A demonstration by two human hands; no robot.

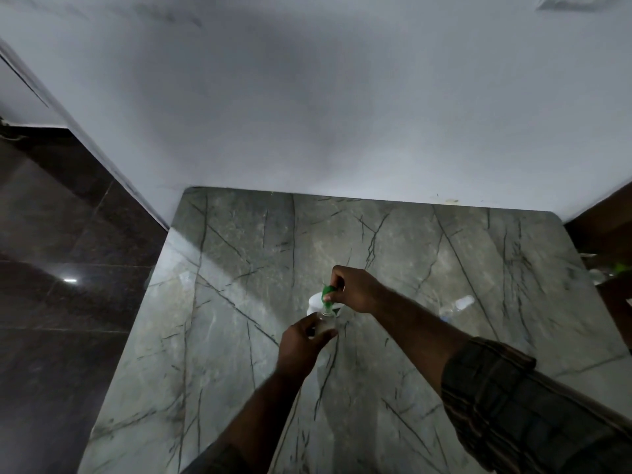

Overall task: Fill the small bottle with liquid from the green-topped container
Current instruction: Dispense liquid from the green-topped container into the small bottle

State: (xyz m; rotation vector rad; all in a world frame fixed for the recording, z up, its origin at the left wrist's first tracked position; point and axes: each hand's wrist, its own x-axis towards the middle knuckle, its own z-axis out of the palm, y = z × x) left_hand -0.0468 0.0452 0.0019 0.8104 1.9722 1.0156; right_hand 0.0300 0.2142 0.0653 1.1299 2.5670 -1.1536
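A white container (314,302) with a green top (329,295) stands on the grey marble table (239,268). My right hand (355,289) rests on that green top, fingers curled over it. Just in front, my left hand (304,343) holds a small clear bottle (325,323) upright, its mouth right under the green spout. The bottle's lower part is hidden by my fingers. Whether liquid flows cannot be made out in the dim light.
A second clear bottle (458,305) lies on its side on the table to the right. A grey wall (307,114) closes the table's far edge. Dark tiled floor (61,268) lies left; dark furniture with small items (608,268) stands right.
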